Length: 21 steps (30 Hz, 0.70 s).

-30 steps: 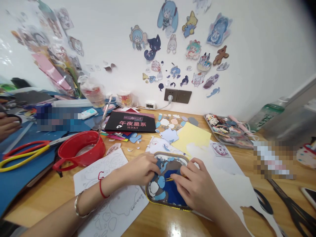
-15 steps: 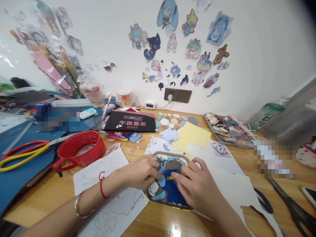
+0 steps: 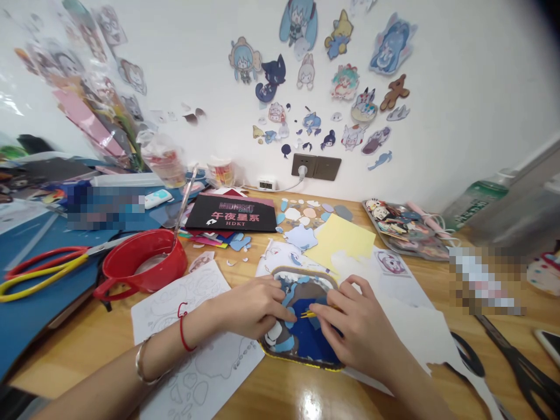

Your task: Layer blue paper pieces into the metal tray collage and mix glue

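Observation:
My right hand (image 3: 352, 318) is closed around yellow tweezers (image 3: 308, 314), whose tips point left over a shallow tray (image 3: 301, 364) with a yellow edge. Cut paper pieces in light blue, grey and white line the tray's left and upper parts around a dark blue area (image 3: 301, 344). A small blue piece lies by the tweezer tips; whether they pinch it I cannot tell. From the left, my left hand (image 3: 251, 307) reaches over the tray's rim with its index finger stretched out above the pieces and nothing visible held. Under that forearm lies a sheet of line drawings (image 3: 184, 373).
A red mug (image 3: 144, 265) and red-and-yellow scissors (image 3: 48, 268) sit left. Behind the tray are a black booklet (image 3: 231, 214), yellow paper (image 3: 343, 239) and loose paper shapes. Torn white paper (image 3: 415, 335) and black scissors (image 3: 516, 361) lie right.
The tweezer tips have shifted slightly right, away from my left fingertip. My left index finger has slid a little right over the tray. The view has tilted slightly.

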### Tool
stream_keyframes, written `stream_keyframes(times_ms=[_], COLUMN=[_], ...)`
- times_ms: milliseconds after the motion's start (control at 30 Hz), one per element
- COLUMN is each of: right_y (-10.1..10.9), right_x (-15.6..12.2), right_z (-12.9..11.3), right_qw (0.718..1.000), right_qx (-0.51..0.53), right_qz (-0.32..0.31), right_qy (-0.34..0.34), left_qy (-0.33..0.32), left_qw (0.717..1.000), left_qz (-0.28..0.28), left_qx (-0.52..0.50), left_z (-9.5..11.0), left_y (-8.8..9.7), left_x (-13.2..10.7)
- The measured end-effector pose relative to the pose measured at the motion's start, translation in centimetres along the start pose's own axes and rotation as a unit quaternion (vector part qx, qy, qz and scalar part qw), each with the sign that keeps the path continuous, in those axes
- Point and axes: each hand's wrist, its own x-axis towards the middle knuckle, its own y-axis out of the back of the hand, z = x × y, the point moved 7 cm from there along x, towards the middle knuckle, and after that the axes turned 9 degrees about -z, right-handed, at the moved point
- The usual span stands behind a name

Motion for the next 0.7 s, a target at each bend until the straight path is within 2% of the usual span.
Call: stream_keyframes(times_ms=[700], right_y=[0.01], right_x=[0.1], right_z=[0.28], right_qw=[1.0], right_qx=[0.013], right_qz=[-0.012], right_qy=[-0.001], left_qy=[-0.013], left_qw=[0.999], left_qz=[0.005], left_qx=[-0.033], left_z=[0.04], left_y=[-0.01], left_x=[-0.17])
